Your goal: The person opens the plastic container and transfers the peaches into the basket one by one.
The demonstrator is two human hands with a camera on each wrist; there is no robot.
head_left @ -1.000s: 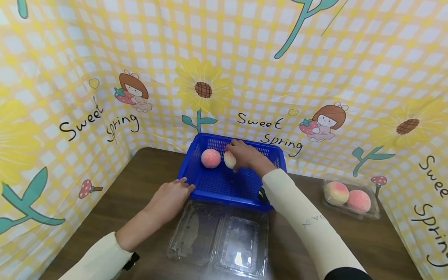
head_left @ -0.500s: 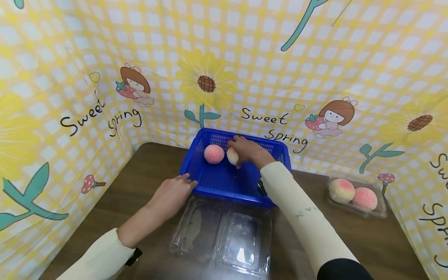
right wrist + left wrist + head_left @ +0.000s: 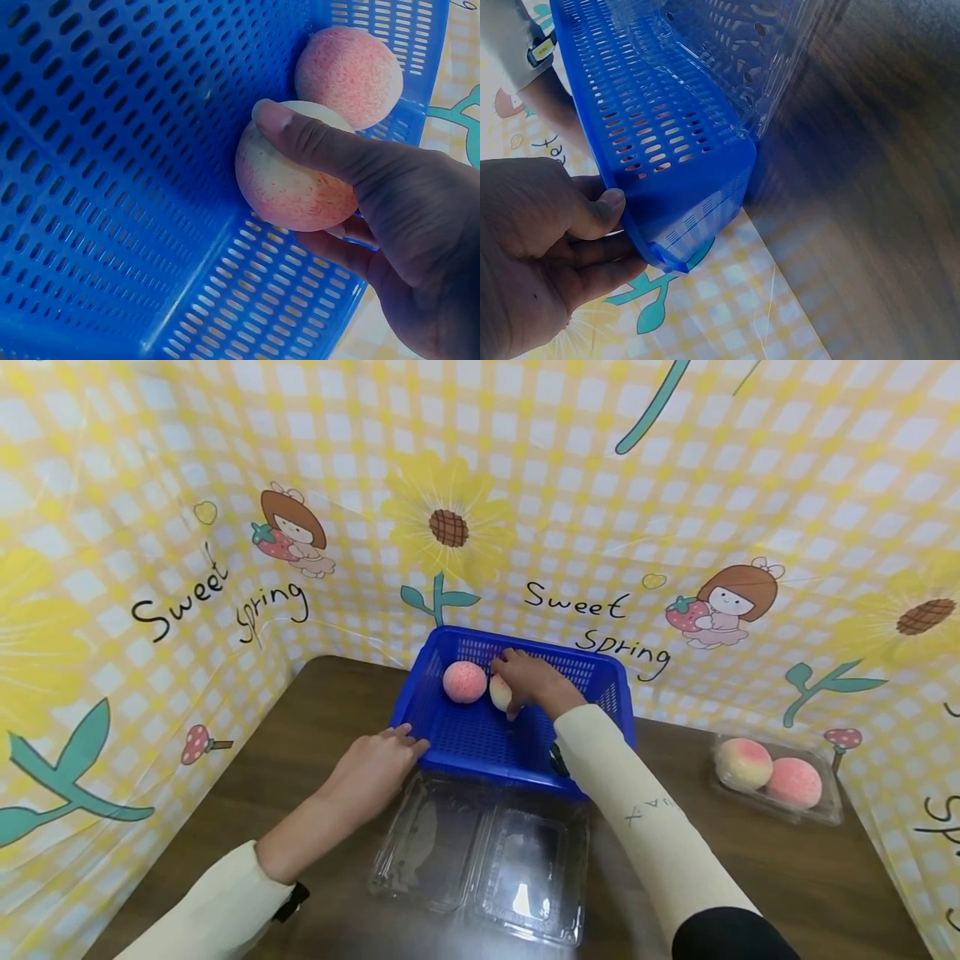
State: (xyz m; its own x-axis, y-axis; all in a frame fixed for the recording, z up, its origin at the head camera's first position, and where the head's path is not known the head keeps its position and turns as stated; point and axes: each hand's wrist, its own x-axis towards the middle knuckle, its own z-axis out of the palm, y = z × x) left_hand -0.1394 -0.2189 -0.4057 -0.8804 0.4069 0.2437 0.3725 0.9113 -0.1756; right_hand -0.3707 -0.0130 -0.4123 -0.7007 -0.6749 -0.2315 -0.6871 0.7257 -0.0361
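Presently, as seen from beside the table:

Item, held peach: one, cream blushed pink, inside the blue slotted basket near its far wall. Right hand pinches it between thumb and fingers; whether it bears on the basket floor, I cannot tell. Risk: a round form, liable to roll out if the thumb slackens.

Item, pink peach: one, just left of the first. Risk: a knock from the held one could send it rolling.

Item, left hand: thumb and fingers close over the basket rim at its near left corner. Risk: an uneven pull there would likely tilt or slide the basket.

Item, clear clamshell box: lid spread open, against or just short of the basket's near wall; contact unclear. Risk: a shifted basket might shove it.

Item, black wristband: on the right wrist, close to the near right rim. Risk: snagging on that edge.

Item, second clamshell: two peaches inside, well right.

Room: bare basket floor nearer the person; above, the open top; behind, the gingham cloth limits reach.
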